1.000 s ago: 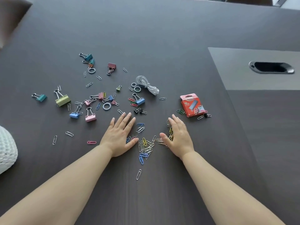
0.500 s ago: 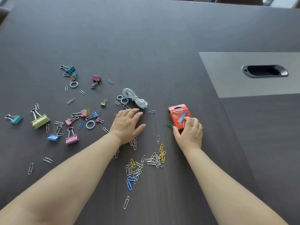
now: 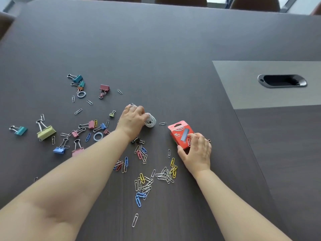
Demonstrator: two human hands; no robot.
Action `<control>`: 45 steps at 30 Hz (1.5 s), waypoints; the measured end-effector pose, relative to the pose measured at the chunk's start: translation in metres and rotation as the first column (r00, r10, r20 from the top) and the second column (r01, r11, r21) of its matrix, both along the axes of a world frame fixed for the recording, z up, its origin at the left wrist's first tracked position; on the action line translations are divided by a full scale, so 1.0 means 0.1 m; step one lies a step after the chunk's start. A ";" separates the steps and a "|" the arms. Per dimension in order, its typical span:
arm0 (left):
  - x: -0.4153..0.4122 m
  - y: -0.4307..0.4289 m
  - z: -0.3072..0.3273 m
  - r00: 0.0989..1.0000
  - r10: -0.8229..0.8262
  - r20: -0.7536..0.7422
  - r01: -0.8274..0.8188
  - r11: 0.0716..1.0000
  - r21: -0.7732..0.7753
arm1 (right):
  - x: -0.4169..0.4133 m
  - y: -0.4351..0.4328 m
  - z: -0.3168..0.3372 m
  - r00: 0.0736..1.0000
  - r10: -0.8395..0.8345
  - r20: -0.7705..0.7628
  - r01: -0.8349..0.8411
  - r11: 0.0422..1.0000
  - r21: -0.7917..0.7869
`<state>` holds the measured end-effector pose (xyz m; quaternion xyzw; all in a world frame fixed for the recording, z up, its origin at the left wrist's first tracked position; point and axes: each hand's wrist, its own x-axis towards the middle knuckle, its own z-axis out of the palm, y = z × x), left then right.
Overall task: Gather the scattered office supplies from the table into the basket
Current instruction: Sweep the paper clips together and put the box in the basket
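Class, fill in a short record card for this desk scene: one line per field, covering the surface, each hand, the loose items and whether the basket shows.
surface: dark table
left hand: closed around the white cord bundle
right hand: gripping the red staple box at its near end
binder clips: scattered at left, including a yellow-green binder clip
paper clips: loose pile of paper clips between the forearms
basket: not in view

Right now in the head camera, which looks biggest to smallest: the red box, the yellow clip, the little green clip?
1. red box
2. yellow clip
3. little green clip, farther from the camera, yet clearly smallest.
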<state>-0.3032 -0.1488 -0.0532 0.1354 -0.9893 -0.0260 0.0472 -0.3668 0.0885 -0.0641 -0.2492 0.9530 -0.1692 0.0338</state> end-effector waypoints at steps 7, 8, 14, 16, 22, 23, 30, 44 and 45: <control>0.53 0.21 0.19 0.976 0.060 0.210 -0.039 0.994 -0.105 | 0.30 0.05 0.41 0.991 0.089 0.096 -0.078 0.991 -0.110; 0.63 0.24 0.21 0.980 0.082 0.180 -0.062 0.991 -0.116 | 0.35 0.06 0.48 0.990 0.101 0.102 -0.088 0.988 -0.130; 1.38 0.25 0.58 0.954 0.161 -0.254 -0.124 0.980 0.154 | 0.78 -0.14 0.79 0.976 0.172 0.135 -0.147 0.973 -0.177; 1.73 0.21 0.78 0.897 0.277 -0.343 -0.184 0.942 0.281 | 0.99 -0.31 0.86 0.963 0.232 0.133 -0.207 0.961 -0.183; 3.06 -0.20 1.25 0.775 0.394 -0.494 -0.312 0.918 0.244 | 1.85 -1.08 1.11 0.881 0.446 0.157 -0.378 0.864 -0.331; 3.35 -0.29 1.34 0.755 0.435 -0.490 -0.360 0.900 0.244 | 2.05 -1.27 1.15 0.866 0.481 0.138 -0.408 0.838 -0.362; 4.73 -0.79 1.29 0.720 0.681 -0.133 -0.627 0.720 0.297 | 3.13 -2.10 1.31 0.764 0.638 0.095 -0.529 0.704 -0.473; 5.51 -0.62 0.94 0.716 0.536 -0.447 -0.589 0.808 0.025 | 3.94 -2.48 1.07 0.599 0.800 -0.005 -0.799 0.598 -0.067; 5.44 -0.58 0.91 0.736 0.491 -0.466 -0.555 0.832 0.002 | 3.87 -2.41 1.06 0.624 0.781 -0.014 -0.779 0.621 -0.094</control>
